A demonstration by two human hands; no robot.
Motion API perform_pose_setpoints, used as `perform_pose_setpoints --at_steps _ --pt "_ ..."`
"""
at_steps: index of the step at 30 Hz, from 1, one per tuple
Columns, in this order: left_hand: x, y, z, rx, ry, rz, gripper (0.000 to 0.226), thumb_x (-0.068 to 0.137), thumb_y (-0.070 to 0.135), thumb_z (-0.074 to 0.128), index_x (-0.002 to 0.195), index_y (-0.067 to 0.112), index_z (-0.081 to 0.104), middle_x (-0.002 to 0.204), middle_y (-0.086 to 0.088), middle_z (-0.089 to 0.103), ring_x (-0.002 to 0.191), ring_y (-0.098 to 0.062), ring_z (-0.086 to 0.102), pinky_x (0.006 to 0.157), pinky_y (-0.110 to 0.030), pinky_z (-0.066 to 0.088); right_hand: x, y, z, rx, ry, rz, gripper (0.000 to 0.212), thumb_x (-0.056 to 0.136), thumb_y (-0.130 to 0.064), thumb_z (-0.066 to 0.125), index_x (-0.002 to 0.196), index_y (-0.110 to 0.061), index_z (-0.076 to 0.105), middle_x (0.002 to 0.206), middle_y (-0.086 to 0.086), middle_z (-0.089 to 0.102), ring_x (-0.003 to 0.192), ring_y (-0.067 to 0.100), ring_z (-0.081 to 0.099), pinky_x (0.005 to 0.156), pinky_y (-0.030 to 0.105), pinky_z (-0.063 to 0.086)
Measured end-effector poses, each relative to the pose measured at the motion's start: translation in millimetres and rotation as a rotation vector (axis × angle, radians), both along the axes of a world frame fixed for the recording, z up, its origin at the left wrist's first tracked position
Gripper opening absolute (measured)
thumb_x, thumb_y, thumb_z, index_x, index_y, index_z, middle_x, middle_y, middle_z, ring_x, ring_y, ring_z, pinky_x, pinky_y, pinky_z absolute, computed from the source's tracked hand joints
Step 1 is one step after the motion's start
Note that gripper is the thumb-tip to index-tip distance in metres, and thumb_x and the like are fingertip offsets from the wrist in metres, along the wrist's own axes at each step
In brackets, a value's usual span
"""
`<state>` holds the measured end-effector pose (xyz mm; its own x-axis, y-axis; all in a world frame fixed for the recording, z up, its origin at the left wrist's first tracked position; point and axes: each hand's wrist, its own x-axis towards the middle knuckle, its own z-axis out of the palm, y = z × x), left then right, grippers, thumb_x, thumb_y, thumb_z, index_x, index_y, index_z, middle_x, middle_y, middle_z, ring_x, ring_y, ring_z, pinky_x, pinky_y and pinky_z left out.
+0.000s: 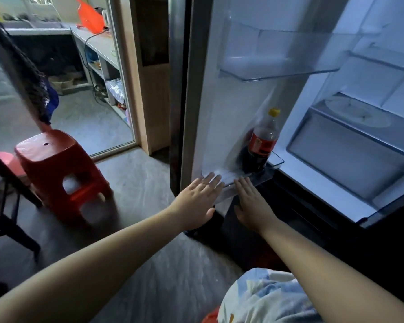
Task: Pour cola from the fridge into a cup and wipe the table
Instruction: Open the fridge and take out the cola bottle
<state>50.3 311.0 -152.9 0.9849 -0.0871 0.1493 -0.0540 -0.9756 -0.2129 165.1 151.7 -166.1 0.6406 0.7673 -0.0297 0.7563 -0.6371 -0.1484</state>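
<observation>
A cola bottle (pixel 261 142) with a yellow cap and red label stands upright in the lowest clear shelf (pixel 275 163) of the open fridge door (pixel 210 113). My left hand (pixel 197 201) is stretched flat, fingers apart, with its fingertips at the front rim of that shelf, left of the bottle. Beside it, my right hand (pixel 252 203) is also flat and open, fingertips just below the bottle. Neither hand touches the bottle. No cup or cloth is in view.
The fridge interior (pixel 350 145) with glass shelves and a drawer is open on the right. A red plastic stool (pixel 61 173) stands on the floor to the left, beside a dark metal frame (pixel 7 183). A doorway (pixel 91 89) behind leads to a kitchen counter.
</observation>
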Motion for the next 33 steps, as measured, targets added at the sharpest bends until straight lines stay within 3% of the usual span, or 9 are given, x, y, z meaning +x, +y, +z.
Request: perform_pose_setpoints --at_steps 3,5,9,14,20,27,30,33 --pt "23 -2 -8 -0.088 0.136 0.048 0.073 0.098 0.035 0.04 0.153 0.004 0.005 0.162 -0.014 0.0 0.15 -0.025 -0.002 0.118 -0.036 -0.006 19 2 8 -0.14 -0.032 -0.031 0.078 0.094 -0.023 0.046 0.15 -0.009 -0.006 0.158 0.011 -0.013 0.145 0.026 -0.015 0.117 0.034 -0.004" --pt "39 -1 -9 -0.132 0.182 0.106 0.068 0.101 0.032 0.03 0.153 0.004 -0.004 0.162 -0.014 -0.008 0.149 -0.026 -0.009 0.119 -0.037 -0.007 32 7 15 -0.194 -0.067 0.005 0.077 0.094 -0.022 0.044 0.15 -0.012 -0.008 0.158 0.01 -0.015 0.145 0.026 -0.015 0.117 0.035 -0.002" --pt "62 14 -20 -0.207 0.277 0.221 0.075 0.1 0.038 0.032 0.152 0.003 -0.011 0.161 -0.015 -0.013 0.148 -0.028 -0.011 0.119 -0.039 -0.006 49 32 21 -0.278 -0.032 0.023 0.078 0.093 -0.021 0.043 0.15 -0.01 -0.009 0.158 0.01 -0.014 0.146 0.026 -0.013 0.118 0.036 0.0" --pt "69 49 -30 -0.156 0.228 0.232 0.09 0.096 0.05 0.041 0.151 0.006 -0.014 0.161 -0.013 -0.013 0.148 -0.027 -0.013 0.117 -0.038 -0.011 56 59 9 -0.236 0.022 0.003 0.085 0.087 -0.013 0.046 0.15 -0.013 -0.011 0.158 0.009 -0.015 0.146 0.025 -0.013 0.118 0.035 -0.002" --pt "88 81 -29 -0.162 0.254 0.282 0.094 0.093 0.056 0.041 0.151 0.008 -0.016 0.16 -0.013 -0.019 0.146 -0.03 -0.02 0.12 -0.044 -0.007 66 88 14 -0.231 0.058 0.011 0.087 0.087 -0.026 0.049 0.151 -0.017 -0.01 0.159 0.004 -0.014 0.146 0.021 -0.012 0.119 0.034 0.001" --pt "88 87 -38 -0.18 0.238 0.255 0.098 0.093 0.057 0.041 0.141 0.01 -0.03 0.157 -0.012 -0.028 0.14 -0.026 -0.033 0.118 -0.042 -0.016 64 89 9 -0.252 0.004 0.004 0.087 0.089 -0.022 0.048 0.149 -0.016 -0.014 0.158 0.004 -0.019 0.145 0.021 -0.016 0.118 0.033 -0.002" --pt "87 87 -34 -0.184 0.239 0.252 0.098 0.094 0.056 0.042 0.144 0.01 -0.028 0.157 -0.011 -0.027 0.137 -0.025 -0.034 0.116 -0.041 -0.017 63 87 15 -0.223 0.051 0.016 0.085 0.09 -0.03 0.048 0.15 -0.017 -0.011 0.158 0.002 -0.016 0.146 0.019 -0.014 0.119 0.034 0.001" --pt "86 87 -33 -0.199 0.248 0.245 0.096 0.094 0.055 0.041 0.148 0.009 -0.023 0.158 -0.011 -0.026 0.144 -0.027 -0.027 0.117 -0.041 -0.016 65 82 27 -0.131 0.101 0.007 0.078 0.091 -0.03 0.05 0.152 -0.017 0.004 0.16 0.001 -0.002 0.147 0.018 -0.001 0.117 0.034 0.009"
